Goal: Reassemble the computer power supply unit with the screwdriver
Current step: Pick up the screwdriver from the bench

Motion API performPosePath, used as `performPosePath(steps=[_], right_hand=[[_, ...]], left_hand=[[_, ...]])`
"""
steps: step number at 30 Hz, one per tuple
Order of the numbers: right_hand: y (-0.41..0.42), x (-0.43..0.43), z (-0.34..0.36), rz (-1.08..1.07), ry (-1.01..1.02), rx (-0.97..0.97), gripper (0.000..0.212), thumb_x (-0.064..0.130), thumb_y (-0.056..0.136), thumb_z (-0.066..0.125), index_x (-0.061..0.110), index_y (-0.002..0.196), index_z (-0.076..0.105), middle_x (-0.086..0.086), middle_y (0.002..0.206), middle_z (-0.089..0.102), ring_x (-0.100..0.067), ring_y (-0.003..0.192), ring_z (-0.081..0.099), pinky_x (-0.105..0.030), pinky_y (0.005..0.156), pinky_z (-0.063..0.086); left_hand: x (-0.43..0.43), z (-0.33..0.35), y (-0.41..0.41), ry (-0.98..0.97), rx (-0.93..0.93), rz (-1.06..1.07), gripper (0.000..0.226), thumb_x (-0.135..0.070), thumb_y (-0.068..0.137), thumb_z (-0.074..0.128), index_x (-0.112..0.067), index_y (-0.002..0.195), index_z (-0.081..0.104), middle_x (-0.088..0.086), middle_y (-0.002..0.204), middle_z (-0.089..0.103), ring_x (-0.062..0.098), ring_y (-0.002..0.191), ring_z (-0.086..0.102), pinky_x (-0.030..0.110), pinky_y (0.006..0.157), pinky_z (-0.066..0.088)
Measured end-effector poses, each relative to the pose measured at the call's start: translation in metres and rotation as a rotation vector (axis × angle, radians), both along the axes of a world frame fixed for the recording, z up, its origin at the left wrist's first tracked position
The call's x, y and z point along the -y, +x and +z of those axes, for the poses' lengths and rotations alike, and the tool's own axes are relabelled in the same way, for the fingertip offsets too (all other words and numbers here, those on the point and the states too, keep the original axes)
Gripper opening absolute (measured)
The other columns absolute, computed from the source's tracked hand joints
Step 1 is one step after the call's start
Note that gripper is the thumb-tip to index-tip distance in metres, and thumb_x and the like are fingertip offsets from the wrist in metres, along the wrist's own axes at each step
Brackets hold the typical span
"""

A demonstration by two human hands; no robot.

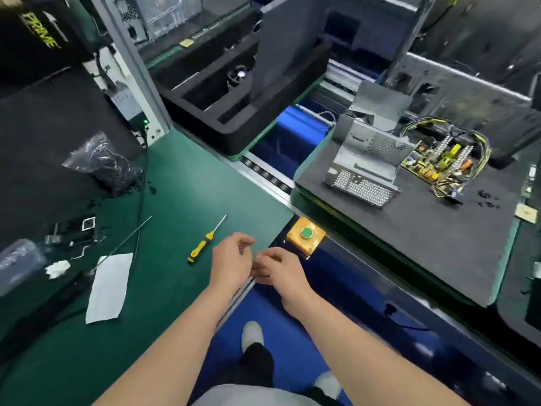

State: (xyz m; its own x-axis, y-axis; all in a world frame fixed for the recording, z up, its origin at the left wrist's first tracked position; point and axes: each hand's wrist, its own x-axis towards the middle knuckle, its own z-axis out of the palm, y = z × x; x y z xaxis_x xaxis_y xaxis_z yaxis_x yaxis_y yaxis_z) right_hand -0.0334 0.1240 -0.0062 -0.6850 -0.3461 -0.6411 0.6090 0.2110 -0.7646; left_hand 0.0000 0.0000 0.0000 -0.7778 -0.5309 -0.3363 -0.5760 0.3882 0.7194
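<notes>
Bright, even overhead light on my bench [181, 183]; faint shadows, glare on the plastic bag [99, 159], edges bowed and blurry.

Assembly workshop: green workbench [181, 177], roller conveyor [265, 174].

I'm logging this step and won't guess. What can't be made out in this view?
Head view:
- Whether the left hand and right hand pinch anything: fingertips meet, blurred.
- Black specks right of the circuit board: too small to call screws.
- Plastic bag contents: dark, glare.
- Metal casing interior: hidden by its own walls.
</notes>
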Motion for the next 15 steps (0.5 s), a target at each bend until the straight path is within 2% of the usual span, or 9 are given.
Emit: performPosePath(steps=[3, 5, 7, 10, 15], right_hand=[[0.0, 0.036, -0.009, 0.003, -0.011, 0.096, 0.018, 0.007, 0.096, 0.065, 0.005, 0.112, 0.072, -0.026, 0.108, 0.076, -0.023, 0.084, 0.074, -0.03, 0.074, 0.06], [0.001, 0.057, -0.016, -0.001, -0.013, 0.144, 0.02, 0.007, 0.098, 0.064, 0.004, 0.117, 0.071, -0.026, 0.112, 0.075, -0.022, 0.087, 0.074, -0.027, 0.073, 0.059], [0.0, 0.071, -0.021, -0.015, -0.001, 0.174, 0.022, 0.007, 0.1, 0.062, 0.004, 0.121, 0.069, -0.026, 0.117, 0.074, -0.024, 0.093, 0.073, -0.029, 0.076, 0.06], [-0.001, 0.088, -0.028, -0.015, 0.027, 0.203, 0.024, 0.008, 0.103, 0.06, 0.004, 0.126, 0.067, -0.023, 0.12, 0.072, -0.027, 0.105, 0.073, -0.035, 0.09, 0.06], [-0.001, 0.096, -0.033, -0.045, 0.034, 0.254, 0.026, 0.005, 0.103, 0.058, 0.003, 0.129, 0.063, -0.014, 0.107, 0.067, -0.021, 0.097, 0.065, -0.033, 0.089, 0.058]], left_hand=[[0.036, -0.016, 0.003, -0.127, 0.078, 0.088, 0.029, 0.0, 0.094, 0.06, -0.013, 0.118, 0.07, 0.009, 0.125, 0.063, 0.026, 0.119, 0.059, 0.031, 0.105, 0.042], [0.055, -0.025, 0.005, -0.206, 0.147, 0.113, 0.031, -0.005, 0.094, 0.063, -0.014, 0.123, 0.067, 0.012, 0.128, 0.054, 0.032, 0.123, 0.051, 0.04, 0.109, 0.039], [0.065, -0.033, 0.006, -0.275, 0.189, 0.134, 0.031, -0.013, 0.093, 0.067, -0.018, 0.124, 0.063, 0.011, 0.129, 0.048, 0.033, 0.123, 0.046, 0.044, 0.109, 0.038], [0.077, -0.04, 0.002, -0.328, 0.236, 0.155, 0.032, -0.024, 0.092, 0.071, -0.023, 0.121, 0.058, 0.01, 0.129, 0.046, 0.035, 0.122, 0.044, 0.048, 0.106, 0.037], [0.088, -0.051, -0.002, -0.421, 0.281, 0.094, 0.023, -0.029, 0.097, 0.065, -0.021, 0.118, 0.061, 0.009, 0.125, 0.057, 0.034, 0.122, 0.048, 0.047, 0.103, 0.037]])
